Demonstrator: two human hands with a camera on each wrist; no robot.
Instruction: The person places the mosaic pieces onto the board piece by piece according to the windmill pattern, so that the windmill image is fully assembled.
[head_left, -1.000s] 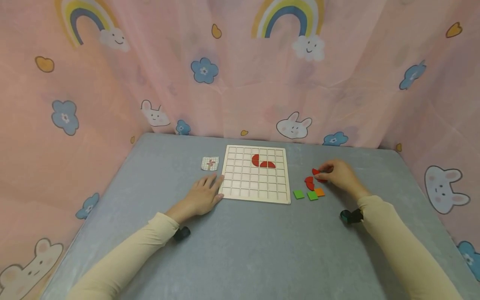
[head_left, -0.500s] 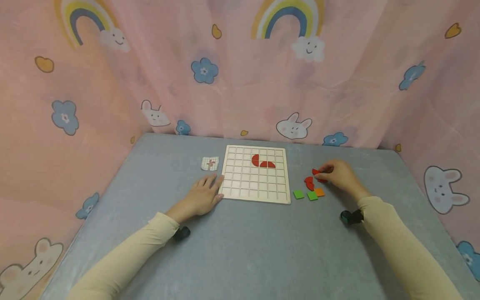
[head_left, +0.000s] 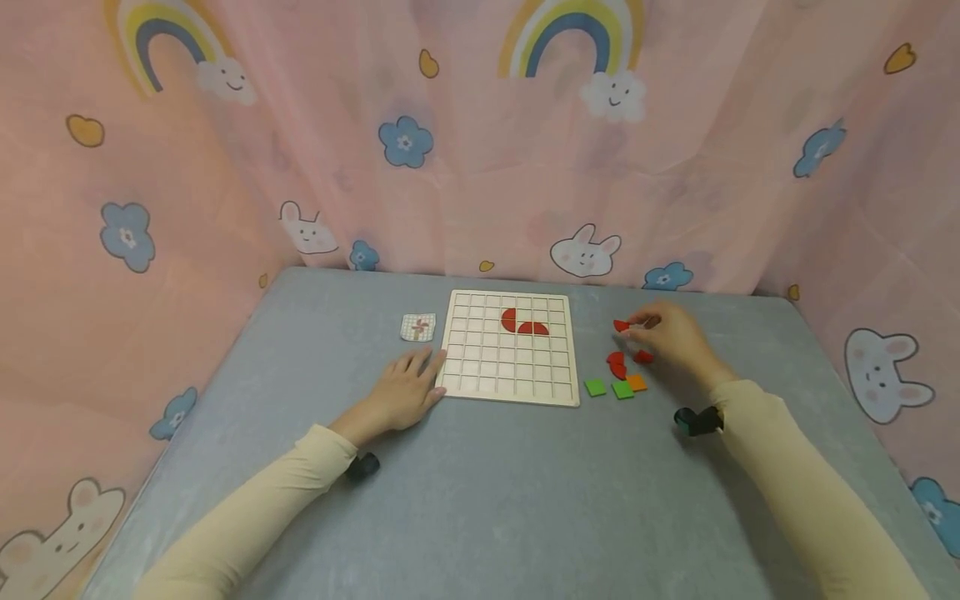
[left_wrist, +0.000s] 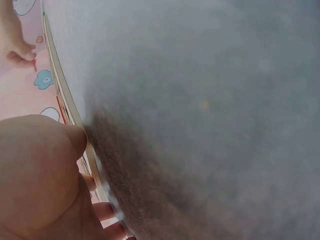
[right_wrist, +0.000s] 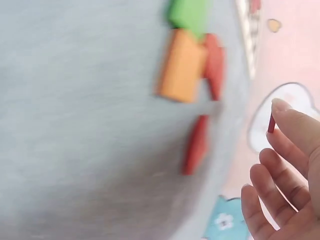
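Observation:
My right hand (head_left: 672, 335) pinches a red quarter-circle tile (head_left: 621, 326) between thumb and index finger, raised off the table. In the right wrist view the held tile appears edge-on, the other fingers loosely bent. My left hand (head_left: 400, 393) rests at the left edge of a pale gridded board (head_left: 491, 362), fingers spread, with fingertips and thumb touching its rim. On that board lie a red half-round shape (head_left: 510, 320) and, lower right of it, another red half-round shape (head_left: 533, 328). Below my right hand are loose red tiles (head_left: 617, 365) and a single red tile (head_left: 642, 357).
Two green square tiles, one nearer the board (head_left: 595, 387) and one farther right (head_left: 622, 390), lie beside an orange square tile (head_left: 637, 382). A small pattern card (head_left: 417, 327) is left of the board. A pink printed curtain (head_left: 480, 167) borders the grey table (head_left: 480, 500).
My right hand has lifted up and slightly away from the loose red tiles, carrying one red quarter-circle tile. My left hand stays at the board's edge.

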